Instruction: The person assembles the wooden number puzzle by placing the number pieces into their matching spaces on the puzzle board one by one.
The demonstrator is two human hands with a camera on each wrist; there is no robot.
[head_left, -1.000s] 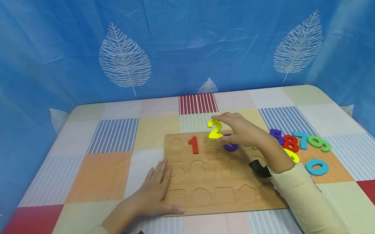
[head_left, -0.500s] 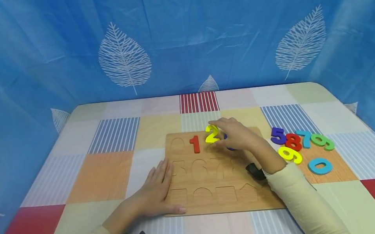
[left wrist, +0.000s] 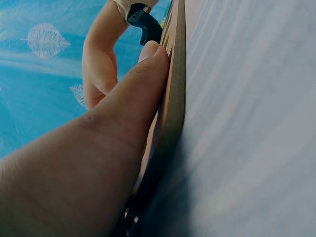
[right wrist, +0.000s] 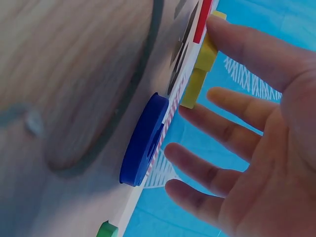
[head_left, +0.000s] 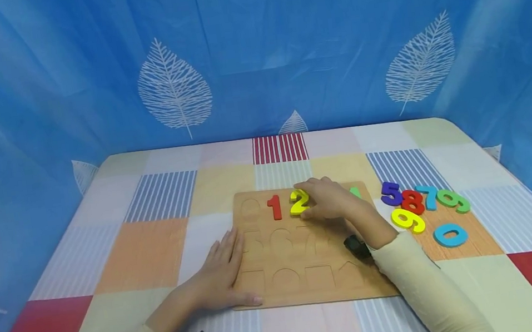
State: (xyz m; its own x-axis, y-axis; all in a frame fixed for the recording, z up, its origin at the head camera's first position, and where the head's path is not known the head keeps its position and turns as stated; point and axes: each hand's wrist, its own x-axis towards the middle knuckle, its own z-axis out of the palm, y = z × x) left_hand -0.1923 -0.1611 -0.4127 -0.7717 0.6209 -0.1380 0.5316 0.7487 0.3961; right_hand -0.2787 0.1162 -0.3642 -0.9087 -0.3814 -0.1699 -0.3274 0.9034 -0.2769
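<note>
A wooden number puzzle board (head_left: 287, 292) with shallow recesses lies on the table. My left hand (head_left: 217, 273) rests flat along its left edge, fingers straight and thumb over the near corner. Between thumb and fingers my right hand (head_left: 328, 200) pinches a yellow number 2 (head_left: 298, 202), close over the top row, right of the red number 1 (head_left: 274, 208). In the right wrist view the yellow 2 (right wrist: 202, 64) stands tilted at the fingertips. The blue number 3 (right wrist: 143, 143) sits in the board below that hand, which hides it in the head view. A green piece (head_left: 355, 192) shows beyond the hand.
Right of the board lie loose numbers: a purple 5 (head_left: 391, 194), red 8 (head_left: 412, 202), blue 7 (head_left: 428, 196), green 9 (head_left: 454, 201), yellow 9-or-6 shape (head_left: 408, 220) and blue 0 (head_left: 450, 235). A blue leaf-print curtain (head_left: 253, 66) hangs behind the patchwork-covered table (head_left: 151, 254).
My right hand has moved left and down with the yellow 2, bringing it from above the board's far edge to close over the top row. My left hand has stayed in place.
</note>
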